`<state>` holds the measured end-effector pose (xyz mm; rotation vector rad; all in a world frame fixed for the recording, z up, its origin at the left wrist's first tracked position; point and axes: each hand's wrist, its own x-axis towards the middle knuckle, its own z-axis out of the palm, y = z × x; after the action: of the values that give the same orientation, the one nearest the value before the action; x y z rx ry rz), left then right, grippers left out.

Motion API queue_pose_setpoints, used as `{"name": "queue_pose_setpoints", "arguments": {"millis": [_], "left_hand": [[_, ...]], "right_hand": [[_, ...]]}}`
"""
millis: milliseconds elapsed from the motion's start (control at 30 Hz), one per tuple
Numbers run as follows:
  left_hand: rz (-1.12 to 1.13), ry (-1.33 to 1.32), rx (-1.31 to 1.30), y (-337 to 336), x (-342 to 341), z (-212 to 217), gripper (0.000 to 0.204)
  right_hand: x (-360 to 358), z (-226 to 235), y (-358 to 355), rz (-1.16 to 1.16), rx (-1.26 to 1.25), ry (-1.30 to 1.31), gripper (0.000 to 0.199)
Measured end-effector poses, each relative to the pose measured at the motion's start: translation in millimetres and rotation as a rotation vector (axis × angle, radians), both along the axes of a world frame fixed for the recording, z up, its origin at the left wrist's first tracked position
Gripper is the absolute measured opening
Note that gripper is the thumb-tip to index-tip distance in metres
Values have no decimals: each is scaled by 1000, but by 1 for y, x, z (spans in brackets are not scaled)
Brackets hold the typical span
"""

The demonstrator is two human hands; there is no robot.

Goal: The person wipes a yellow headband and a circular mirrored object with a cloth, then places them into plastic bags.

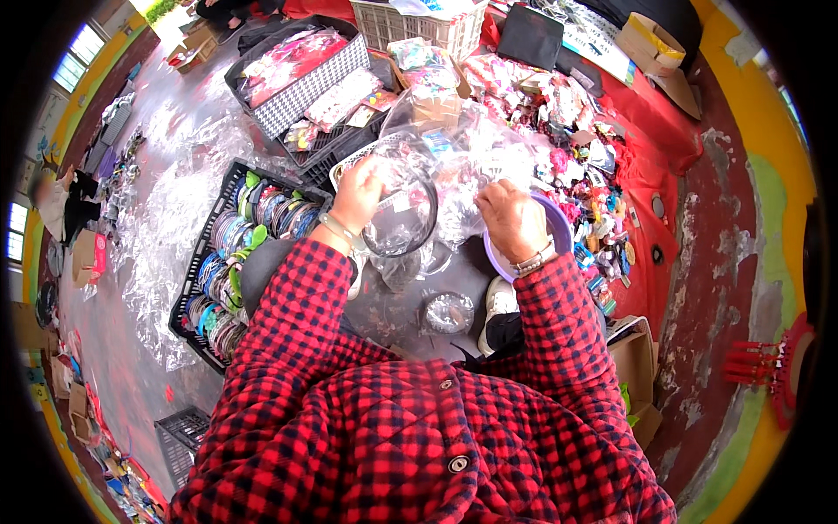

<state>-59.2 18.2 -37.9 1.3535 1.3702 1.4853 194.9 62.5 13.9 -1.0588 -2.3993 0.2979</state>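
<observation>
My left hand is closed on a dark, thin hoop that looks like a headband, held up in front of me. Clear crinkled plastic lies behind and around the hoop, so I cannot tell whether it is bagged. To its right, my right hand has its fingers pinched together above the rim of a purple basin; whatever is between the fingertips is too small to tell. Below the hands, a round clear packet rests on the floor between my shoes.
A black crate full of coloured headbands stands by my left leg. Beyond it are stacked grey crates with packaged goods. Small colourful accessories are heaped on red cloth at the right. An open cardboard box stands near my right elbow.
</observation>
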Motion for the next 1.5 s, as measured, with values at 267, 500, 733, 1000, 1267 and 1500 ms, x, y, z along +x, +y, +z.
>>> {"name": "queue_pose_setpoints", "arguments": {"millis": [267,500,733,1000,1267,1500], "left_hand": [[320,12,-51,8,-16,-8,17],[262,-330,-178,3,-10,-5,22],[388,-627,-157,16,2,-21,20],[214,-983,-179,6,41,13,14],[68,-990,-323,6,25,16,11],[58,-1100,-319,11,25,-3,6]], "right_hand": [[14,32,5,128,191,234,4],[12,30,14,-74,316,246,11],[-19,-1,-24,220,-268,207,38],[-48,-18,-44,106,-210,-82,35],[-38,-23,-23,-62,-340,177,26],[-35,-29,-15,-57,-497,199,27]]}}
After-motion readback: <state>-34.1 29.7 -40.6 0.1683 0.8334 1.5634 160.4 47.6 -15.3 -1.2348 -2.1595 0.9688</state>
